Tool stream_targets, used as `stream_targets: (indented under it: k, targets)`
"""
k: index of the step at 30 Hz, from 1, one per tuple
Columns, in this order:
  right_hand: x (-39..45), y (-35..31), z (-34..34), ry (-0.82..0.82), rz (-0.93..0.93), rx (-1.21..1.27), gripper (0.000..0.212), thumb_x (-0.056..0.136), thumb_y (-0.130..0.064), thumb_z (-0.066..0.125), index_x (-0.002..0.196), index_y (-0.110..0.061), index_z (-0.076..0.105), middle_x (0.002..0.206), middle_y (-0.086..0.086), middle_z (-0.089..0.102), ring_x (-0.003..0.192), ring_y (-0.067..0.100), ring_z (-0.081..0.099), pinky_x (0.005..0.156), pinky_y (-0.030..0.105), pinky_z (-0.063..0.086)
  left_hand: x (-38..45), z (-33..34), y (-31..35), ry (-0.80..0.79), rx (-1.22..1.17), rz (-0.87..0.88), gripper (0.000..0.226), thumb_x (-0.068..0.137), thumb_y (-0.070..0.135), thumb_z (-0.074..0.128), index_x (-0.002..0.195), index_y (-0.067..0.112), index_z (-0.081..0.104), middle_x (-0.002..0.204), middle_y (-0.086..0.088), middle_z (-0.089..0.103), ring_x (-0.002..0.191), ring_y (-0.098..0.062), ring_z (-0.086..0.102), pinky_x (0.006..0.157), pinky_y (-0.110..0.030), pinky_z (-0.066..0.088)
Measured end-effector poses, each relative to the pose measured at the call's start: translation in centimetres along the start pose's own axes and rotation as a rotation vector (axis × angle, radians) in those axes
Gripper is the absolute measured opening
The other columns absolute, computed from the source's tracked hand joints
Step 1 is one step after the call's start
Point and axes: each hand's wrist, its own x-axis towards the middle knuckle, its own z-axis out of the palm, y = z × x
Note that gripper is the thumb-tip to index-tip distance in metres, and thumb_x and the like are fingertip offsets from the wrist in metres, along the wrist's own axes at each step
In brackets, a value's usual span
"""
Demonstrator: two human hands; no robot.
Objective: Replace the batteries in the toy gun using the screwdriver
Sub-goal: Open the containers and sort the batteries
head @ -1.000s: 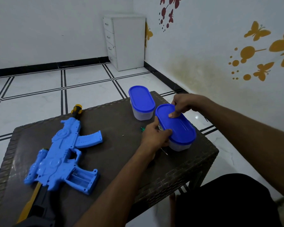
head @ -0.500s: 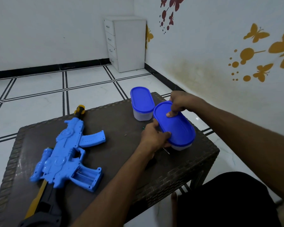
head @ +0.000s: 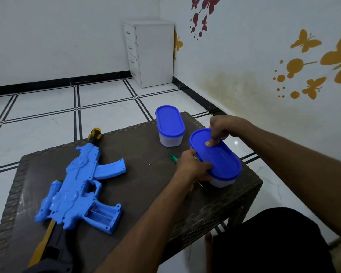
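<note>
Fingers of the right hand [head: 221, 128] pinch the far rim of the near container's blue lid [head: 215, 154], while the left hand [head: 193, 168] curls round its near side. Just behind that hand lies what looks like the green screwdriver [head: 174, 158]. Well to the left on the table [head: 146, 146] lies the toy gun [head: 81, 186], battery bay open.

No readable text, labels, brands or nos. anywhere. The blue plastic toy gun [head: 81, 192] has moulded relief only (no lettering that can be made out), and both clear oval tubs w/ blue lids, near one [head: 217, 157] and far one [head: 170, 125], carry plain ribbed lids, no print.
</note>
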Motion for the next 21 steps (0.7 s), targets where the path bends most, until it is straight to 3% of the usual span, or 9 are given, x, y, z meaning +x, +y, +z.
stream_targets:
  k: [3,8,11,15,18,21]
  targets:
    - [-0.5,-0.4,0.1,0.07,-0.031,-0.07,0.043,0.08,-0.027,0.08,0.103,-0.003,0.051,0.081,0.007,0.053,0.084,0.022,0.055,0.075,0.032,0.048,-0.1,-0.2,0.2,0.008,-0.05,-0.04,0.077,0.086,0.002,0.067,0.15,0.023,0.029,0.139,-0.012,0.048,0.086,-0.025,0.071,0.075,-0.038,0.061]
    - [-1.1,-0.6,0.1,0.101,-0.049,-0.107,0.046,0.082,-0.026,0.079,0.11,-0.004,0.05,0.094,0.01,0.054,0.086,0.022,0.053,0.073,0.032,0.044,-0.7,0.1,0.3,0.032,-0.066,-0.042,0.078,0.086,0.002,0.066,0.151,0.021,0.026,0.137,-0.014,0.049,0.088,-0.026,0.07,0.071,-0.035,0.061]
    - [-0.7,-0.1,0.0,0.117,-0.043,-0.086,0.044,0.079,-0.028,0.081,0.097,-0.006,0.048,0.08,0.006,0.05,0.075,0.02,0.052,0.07,0.033,0.044,-0.6,0.5,0.4,0.042,-0.053,-0.03,0.078,0.086,0.002,0.066,0.15,0.02,0.026,0.133,-0.014,0.051,0.09,-0.027,0.07,0.077,-0.038,0.061]
    - [-0.3,1.1,-0.4,0.093,-0.057,-0.015,0.043,0.075,-0.031,0.084,0.078,-0.007,0.048,0.081,0.01,0.053,0.071,0.021,0.052,0.068,0.033,0.044,-0.3,0.9,0.4,0.045,-0.016,-0.01,0.077,0.087,0.006,0.067,0.15,0.022,0.026,0.124,-0.012,0.056,0.088,-0.025,0.071,0.079,-0.04,0.06]
    - [-0.4,1.8,-1.1,0.039,-0.095,0.089,0.044,0.073,-0.032,0.086,0.088,-0.001,0.059,0.081,0.014,0.057,0.073,0.025,0.054,0.066,0.035,0.046,-0.4,0.7,0.4,0.026,-0.058,-0.025,0.078,0.09,0.007,0.064,0.153,0.024,0.021,0.123,-0.013,0.057,0.076,-0.02,0.069,0.071,-0.034,0.061]
    - [-0.7,2.2,-2.0,-0.031,-0.141,0.199,0.038,0.076,-0.027,0.084,0.089,-0.006,0.055,0.081,0.014,0.051,0.067,0.023,0.048,0.062,0.034,0.043,-0.8,0.4,0.1,-0.013,-0.12,-0.018,0.077,0.09,0.008,0.064,0.152,0.027,0.023,0.127,-0.012,0.054,0.079,-0.019,0.069,0.076,-0.037,0.061]
